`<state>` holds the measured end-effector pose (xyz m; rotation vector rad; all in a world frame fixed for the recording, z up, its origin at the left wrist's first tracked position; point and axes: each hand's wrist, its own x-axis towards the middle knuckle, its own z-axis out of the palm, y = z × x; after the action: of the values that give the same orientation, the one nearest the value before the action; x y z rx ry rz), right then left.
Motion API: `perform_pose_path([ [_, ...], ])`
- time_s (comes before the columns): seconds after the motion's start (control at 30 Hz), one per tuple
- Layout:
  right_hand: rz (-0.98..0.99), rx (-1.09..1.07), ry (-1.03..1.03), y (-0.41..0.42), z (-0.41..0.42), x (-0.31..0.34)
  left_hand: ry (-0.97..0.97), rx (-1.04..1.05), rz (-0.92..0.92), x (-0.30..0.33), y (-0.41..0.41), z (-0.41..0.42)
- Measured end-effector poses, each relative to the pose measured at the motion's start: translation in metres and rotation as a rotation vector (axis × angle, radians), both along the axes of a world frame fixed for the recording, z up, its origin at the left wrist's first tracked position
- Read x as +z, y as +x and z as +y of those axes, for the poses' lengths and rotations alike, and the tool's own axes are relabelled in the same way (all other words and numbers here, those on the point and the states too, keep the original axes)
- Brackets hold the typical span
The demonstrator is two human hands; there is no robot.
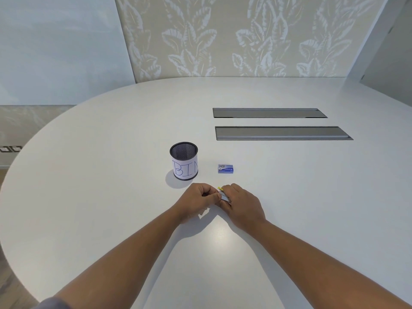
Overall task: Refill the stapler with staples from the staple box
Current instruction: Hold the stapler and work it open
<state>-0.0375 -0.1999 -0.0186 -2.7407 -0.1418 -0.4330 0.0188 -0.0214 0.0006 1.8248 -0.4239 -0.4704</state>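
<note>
A small stapler (224,195) with a grey metal body and a yellow tip sits between my two hands near the middle of the white table (111,152). My right hand (242,205) wraps around it from the right. My left hand (197,200) pinches it from the left with closed fingers. Most of the stapler is hidden by my fingers. The blue staple box (225,169) lies flat and closed on the table just beyond my hands, touched by neither.
A black mesh cup (184,161) with a paper label reading "BIN" stands left of the staple box. Two grey recessed cable flaps (282,133) lie further back on the right. The table's curved edge runs along the left.
</note>
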Motion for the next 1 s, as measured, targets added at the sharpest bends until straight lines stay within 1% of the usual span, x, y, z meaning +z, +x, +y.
perform_pose_path([
  [0.4, 0.0, 0.016, 0.003, 0.0008, -0.0007, -0.0011, -0.001, 0.009, -0.008, -0.0025, 0.0004, -0.0006],
  [0.57, -0.003, -0.012, 0.053, 0.0014, -0.0014, -0.004, -0.018, 0.013, -0.013, -0.0016, -0.0008, -0.0002],
  [0.8, -0.016, -0.02, 0.073, 0.0023, -0.0014, -0.005, -0.062, 0.031, 0.068, 0.0026, -0.0033, -0.0014],
  [1.0, -0.004, -0.043, 0.047, 0.0016, -0.0014, -0.0044, -0.085, 0.044, 0.077, 0.0035, -0.0037, -0.0003],
])
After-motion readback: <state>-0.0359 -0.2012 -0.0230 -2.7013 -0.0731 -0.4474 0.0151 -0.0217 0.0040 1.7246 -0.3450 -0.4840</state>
